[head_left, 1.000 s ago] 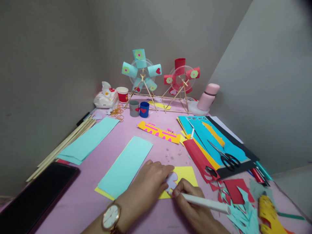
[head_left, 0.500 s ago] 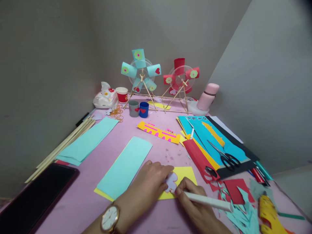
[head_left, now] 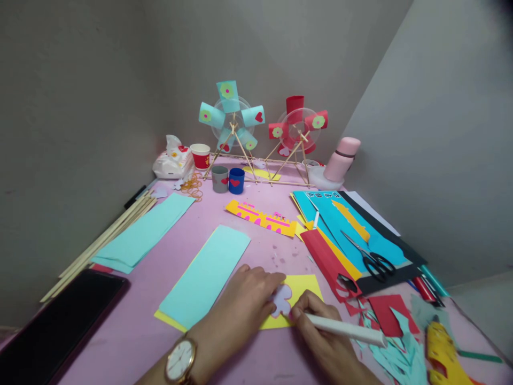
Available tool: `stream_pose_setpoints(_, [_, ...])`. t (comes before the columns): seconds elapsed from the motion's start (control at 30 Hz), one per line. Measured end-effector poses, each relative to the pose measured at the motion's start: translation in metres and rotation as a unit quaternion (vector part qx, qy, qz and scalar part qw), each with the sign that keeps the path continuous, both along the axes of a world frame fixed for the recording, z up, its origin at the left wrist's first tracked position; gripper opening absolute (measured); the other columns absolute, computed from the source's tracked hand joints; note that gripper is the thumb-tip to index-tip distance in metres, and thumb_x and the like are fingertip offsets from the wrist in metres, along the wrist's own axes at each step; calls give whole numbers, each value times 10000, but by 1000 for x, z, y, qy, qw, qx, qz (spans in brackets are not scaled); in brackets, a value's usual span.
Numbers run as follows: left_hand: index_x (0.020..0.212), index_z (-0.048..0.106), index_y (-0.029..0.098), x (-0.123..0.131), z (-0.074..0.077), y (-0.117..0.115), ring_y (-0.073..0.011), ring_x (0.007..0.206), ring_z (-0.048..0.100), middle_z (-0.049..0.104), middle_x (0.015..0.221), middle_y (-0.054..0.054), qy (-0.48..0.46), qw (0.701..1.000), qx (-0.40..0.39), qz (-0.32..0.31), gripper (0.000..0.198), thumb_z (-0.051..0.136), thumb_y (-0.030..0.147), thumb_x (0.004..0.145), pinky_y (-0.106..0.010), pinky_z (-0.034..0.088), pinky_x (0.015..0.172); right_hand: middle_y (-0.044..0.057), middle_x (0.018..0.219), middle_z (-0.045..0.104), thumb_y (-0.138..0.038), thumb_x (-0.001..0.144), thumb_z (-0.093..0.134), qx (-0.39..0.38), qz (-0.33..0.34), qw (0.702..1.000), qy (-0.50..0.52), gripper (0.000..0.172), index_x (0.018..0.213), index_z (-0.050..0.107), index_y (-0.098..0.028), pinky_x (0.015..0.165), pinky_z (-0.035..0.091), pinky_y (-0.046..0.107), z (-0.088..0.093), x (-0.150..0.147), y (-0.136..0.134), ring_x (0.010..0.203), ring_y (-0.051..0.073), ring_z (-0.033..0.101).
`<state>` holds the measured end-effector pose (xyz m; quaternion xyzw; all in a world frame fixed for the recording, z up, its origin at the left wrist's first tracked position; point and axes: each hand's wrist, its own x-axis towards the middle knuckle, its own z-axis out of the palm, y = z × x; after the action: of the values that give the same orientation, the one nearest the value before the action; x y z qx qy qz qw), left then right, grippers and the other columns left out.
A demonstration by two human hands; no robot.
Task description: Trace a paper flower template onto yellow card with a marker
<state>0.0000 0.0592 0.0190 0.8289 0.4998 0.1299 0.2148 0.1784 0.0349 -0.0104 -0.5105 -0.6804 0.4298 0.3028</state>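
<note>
A pale lavender paper flower (head_left: 282,299) lies flat on a yellow sheet of paper (head_left: 306,287) at the front of the table. My left hand (head_left: 253,293) holds the flower down, index finger and thumb at its left edge and the other fingers curled. In my right hand (head_left: 318,323) is a white marker (head_left: 347,328), gripped like a pen. Its tip meets the flower's lower right edge, partly hidden by my fingers. Left of my hands, a light-blue paper strip (head_left: 208,272) rests over a yellow one.
Two stick-and-paper wheels, one blue (head_left: 232,120) and one red (head_left: 298,128), stand at the back. Black scissors (head_left: 372,259) lie on coloured sheets at right, near paper scraps (head_left: 401,347) and a yellow glue gun (head_left: 441,350). A phone (head_left: 64,321) lies at left.
My right hand and the marker have shifted slightly right along the flower's lower edge. My left hand stays in place on the flower.
</note>
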Motion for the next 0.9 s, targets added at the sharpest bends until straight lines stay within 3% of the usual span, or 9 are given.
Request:
stream_pose_setpoints(0.4, [979,574,281,0,0,1,-186,814,573,652,845,21,3,1000,-5,-2,254,575,132,774,-321,326,729,-51,576,445,-368,884,414,36,19,999,3,270,673,457,-205,493,297,230,1,0,0,521,111,398])
stream_pose_setpoints(0.63, [946,564,273,-1,1,-2,-190,811,568,643,836,21,-6,1000,-2,-2,227,565,125,774,-325,329,730,-55,574,424,-390,885,408,12,25,1000,11,283,672,442,-207,497,284,234,2,-1,0,528,113,387])
stream_pose_setpoints(0.9, [968,567,278,-2,1,-2,-192,797,564,641,831,14,-9,1000,-4,-4,280,575,101,752,-328,329,730,-58,568,410,-397,867,438,-8,-25,999,41,272,668,443,-211,492,273,236,1,3,2,527,119,376])
